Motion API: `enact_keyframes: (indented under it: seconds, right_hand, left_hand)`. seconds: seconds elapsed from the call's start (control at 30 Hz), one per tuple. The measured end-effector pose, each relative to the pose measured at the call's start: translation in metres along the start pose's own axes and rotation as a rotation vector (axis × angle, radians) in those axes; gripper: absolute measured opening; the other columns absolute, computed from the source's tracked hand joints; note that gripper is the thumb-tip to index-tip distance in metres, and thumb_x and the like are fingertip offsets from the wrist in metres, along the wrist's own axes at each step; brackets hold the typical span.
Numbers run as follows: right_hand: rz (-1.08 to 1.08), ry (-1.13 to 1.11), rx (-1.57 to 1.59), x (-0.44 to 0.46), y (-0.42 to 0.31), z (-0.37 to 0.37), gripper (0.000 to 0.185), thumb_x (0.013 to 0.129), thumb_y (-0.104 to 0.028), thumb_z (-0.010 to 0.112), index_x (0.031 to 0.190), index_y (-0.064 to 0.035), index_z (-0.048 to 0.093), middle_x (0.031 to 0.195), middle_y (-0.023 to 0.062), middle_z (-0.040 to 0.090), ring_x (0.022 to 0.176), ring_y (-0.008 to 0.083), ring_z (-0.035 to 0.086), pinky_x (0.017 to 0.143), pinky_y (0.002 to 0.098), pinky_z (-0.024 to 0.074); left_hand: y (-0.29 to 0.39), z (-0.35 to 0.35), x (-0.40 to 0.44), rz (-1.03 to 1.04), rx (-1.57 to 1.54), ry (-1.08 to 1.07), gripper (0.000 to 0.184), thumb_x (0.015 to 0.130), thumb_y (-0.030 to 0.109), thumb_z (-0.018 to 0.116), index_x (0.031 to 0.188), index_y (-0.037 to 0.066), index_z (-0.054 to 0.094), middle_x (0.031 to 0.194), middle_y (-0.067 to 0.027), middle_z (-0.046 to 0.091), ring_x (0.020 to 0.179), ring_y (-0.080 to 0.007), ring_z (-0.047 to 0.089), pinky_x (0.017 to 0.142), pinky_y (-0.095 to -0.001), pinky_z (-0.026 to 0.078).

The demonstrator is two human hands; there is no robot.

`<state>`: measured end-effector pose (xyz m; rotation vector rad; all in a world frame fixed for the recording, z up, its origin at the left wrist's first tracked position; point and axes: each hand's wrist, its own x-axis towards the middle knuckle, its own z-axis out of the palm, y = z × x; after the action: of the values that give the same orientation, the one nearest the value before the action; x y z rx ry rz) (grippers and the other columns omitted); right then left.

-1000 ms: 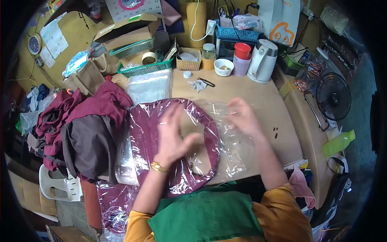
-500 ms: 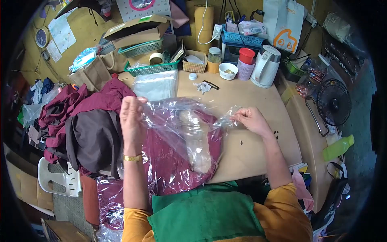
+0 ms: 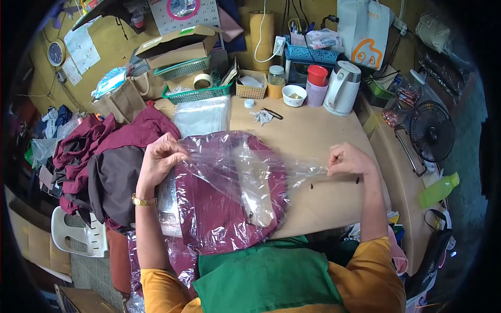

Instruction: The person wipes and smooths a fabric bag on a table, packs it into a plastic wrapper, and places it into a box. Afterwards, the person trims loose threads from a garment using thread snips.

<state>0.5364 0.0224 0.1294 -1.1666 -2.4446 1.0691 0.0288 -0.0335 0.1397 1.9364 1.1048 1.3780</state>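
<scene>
A clear plastic bag (image 3: pixel 258 195) lies on the table with a folded maroon garment (image 3: pixel 209 208) inside it. My left hand (image 3: pixel 166 156) pinches the plastic at the bag's upper left. Out to the right, my right hand (image 3: pixel 348 160) pinches another part of the plastic, which is stretched taut and twisted between both hands above the garment. A stack of flat clear bags (image 3: pixel 201 115) lies just beyond. Left of my left hand is a heap of maroon cloth (image 3: pixel 138 128) with a dark brown piece (image 3: pixel 119 177) on top.
Along the back stand a green basket (image 3: pixel 198 95), a wicker basket (image 3: pixel 251 89), a jar (image 3: pixel 275 78), a white bowl (image 3: pixel 294 96), a lidded cup (image 3: pixel 316 86) and a white kettle (image 3: pixel 342 88). Black thread snips (image 3: pixel 272 113) lie before them. At right are a fan (image 3: pixel 432 130) and green bottle (image 3: pixel 438 190).
My hands have spread farther apart, the left moving left and the right moving right, pulling the plastic tighter. The bagged garment's upper edge now shows more plainly.
</scene>
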Motion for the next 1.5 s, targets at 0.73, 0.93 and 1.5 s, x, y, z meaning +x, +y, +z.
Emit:
enact_keyframes:
  seconds: [0.73,0.93,1.5]
  right_hand:
    - [-0.664,0.461,1.126,0.049,0.047,0.015,0.011,0.086,-0.013,0.073,0.085,-0.0068,0.064,0.086,0.0036,0.060,0.080,0.0131,0.051,0.071,0.0264,0.0383]
    - [-0.644,0.730,1.153,0.047,0.005,0.038,0.022,0.090,-0.028,0.072,0.081,-0.0108,0.061,0.083,0.0050,0.054,0.080,0.0165,0.050,0.070,0.0277,0.0407]
    - [-0.306,0.580,0.734,0.067,-0.107,0.149,0.006,0.091,-0.004,0.069,0.094,0.0001,0.066,0.065,-0.0069,0.053,0.060,-0.0004,0.043,0.053,0.0209,0.0364]
  left_hand:
    - [0.030,-0.033,0.022,0.062,-0.284,-0.132,0.035,0.085,0.029,0.079,0.074,0.008,0.053,0.084,0.0008,0.049,0.074,-0.0096,0.042,0.066,-0.0248,0.035]
    - [0.034,-0.014,0.022,0.092,-0.342,0.057,0.029,0.093,0.031,0.069,0.088,0.008,0.053,0.092,-0.0008,0.053,0.081,-0.0096,0.049,0.075,-0.0268,0.039]
    - [0.051,0.183,-0.016,-0.173,-0.132,-0.154,0.069,0.083,-0.010,0.064,0.141,0.006,0.030,0.092,-0.0020,0.057,0.083,-0.0135,0.060,0.070,-0.0276,0.048]
